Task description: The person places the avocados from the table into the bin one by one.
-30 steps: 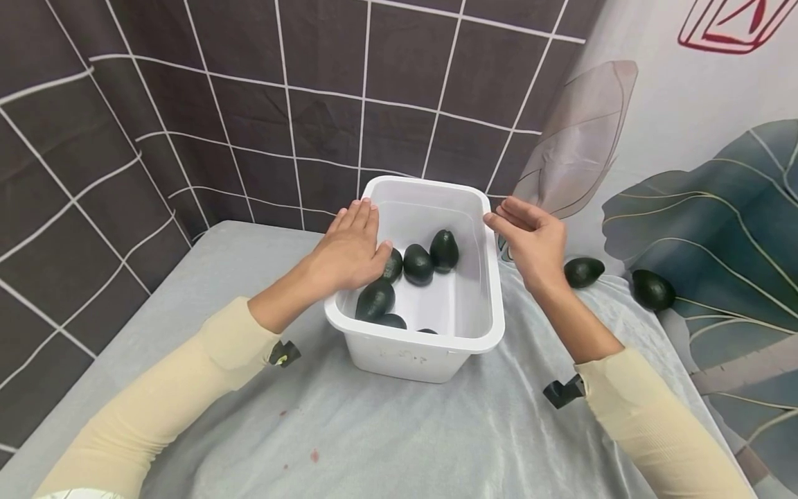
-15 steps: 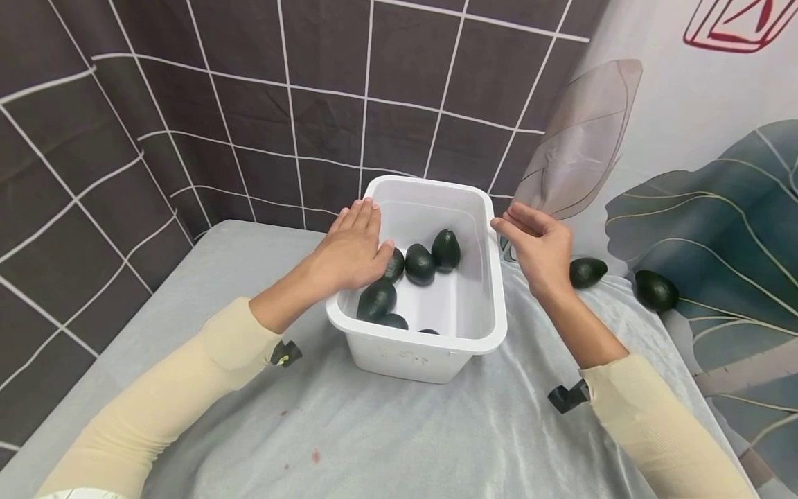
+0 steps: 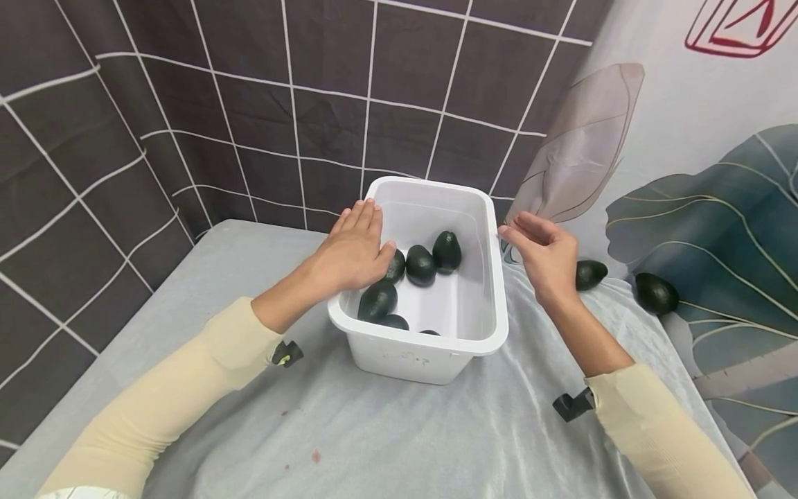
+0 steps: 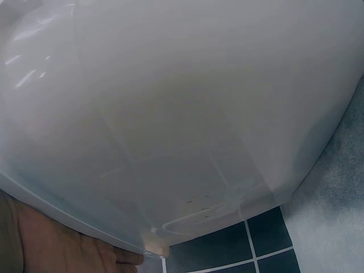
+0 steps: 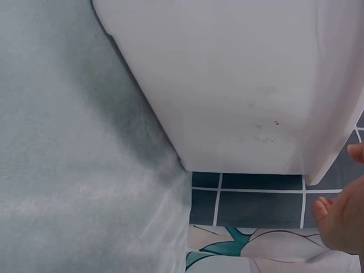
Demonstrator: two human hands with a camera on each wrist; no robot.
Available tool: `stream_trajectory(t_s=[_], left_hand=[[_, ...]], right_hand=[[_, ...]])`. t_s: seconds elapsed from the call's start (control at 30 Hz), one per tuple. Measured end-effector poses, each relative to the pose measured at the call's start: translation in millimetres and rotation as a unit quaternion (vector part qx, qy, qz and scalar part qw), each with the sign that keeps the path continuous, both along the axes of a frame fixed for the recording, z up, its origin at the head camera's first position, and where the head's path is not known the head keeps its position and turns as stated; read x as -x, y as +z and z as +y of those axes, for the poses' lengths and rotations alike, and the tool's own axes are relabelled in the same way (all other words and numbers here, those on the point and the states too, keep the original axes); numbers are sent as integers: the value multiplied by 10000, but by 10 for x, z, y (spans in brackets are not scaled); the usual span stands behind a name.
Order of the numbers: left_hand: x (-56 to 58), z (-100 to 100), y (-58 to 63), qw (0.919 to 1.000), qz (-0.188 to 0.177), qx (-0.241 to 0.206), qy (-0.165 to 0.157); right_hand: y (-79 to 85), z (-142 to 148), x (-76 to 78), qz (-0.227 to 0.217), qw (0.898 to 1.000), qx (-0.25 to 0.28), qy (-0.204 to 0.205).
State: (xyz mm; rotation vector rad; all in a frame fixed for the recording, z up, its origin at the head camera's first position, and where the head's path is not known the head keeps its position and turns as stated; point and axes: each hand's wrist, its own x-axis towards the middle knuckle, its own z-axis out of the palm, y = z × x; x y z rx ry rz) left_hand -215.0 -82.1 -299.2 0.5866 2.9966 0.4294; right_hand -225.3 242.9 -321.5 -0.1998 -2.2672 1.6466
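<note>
A white plastic tub [image 3: 430,184] stands on the grey cloth and holds several dark green avocados [image 3: 420,265]. My left hand [image 3: 350,253] rests flat on the tub's left rim, its fingers straight and the thumb reaching over the inside. In the left wrist view, that hand [image 4: 62,242] lies along the rim. To the right of the tub, my right hand [image 3: 548,256] hovers just off the rim with loosely bent fingers and nothing in it. A gap shows between this hand [image 5: 344,222] and the tub wall in the right wrist view.
Two more avocados lie to the right: one avocado [image 3: 590,275] behind my right wrist and another avocado [image 3: 656,294] by the cloth's edge. A dark tile-patterned curtain [image 3: 330,125] hangs close behind the tub. The grey cloth [image 3: 299,430] covers the surface in front.
My right hand has drifted slightly rightward, away from the tub's rim. My left hand stays on the left rim. The avocados in the tub have not moved relative to it.
</note>
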Motion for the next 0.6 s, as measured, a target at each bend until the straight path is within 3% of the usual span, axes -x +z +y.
stream_trajectory(t_s=[0.27, 0.6], left_hand=[[3, 6, 3, 10000, 10, 39, -19], [13, 6, -8, 10000, -4, 73, 8]], right_hand=[[-70, 59, 7, 35, 9991, 403, -125], [-165, 156, -4, -147, 9997, -21, -181]])
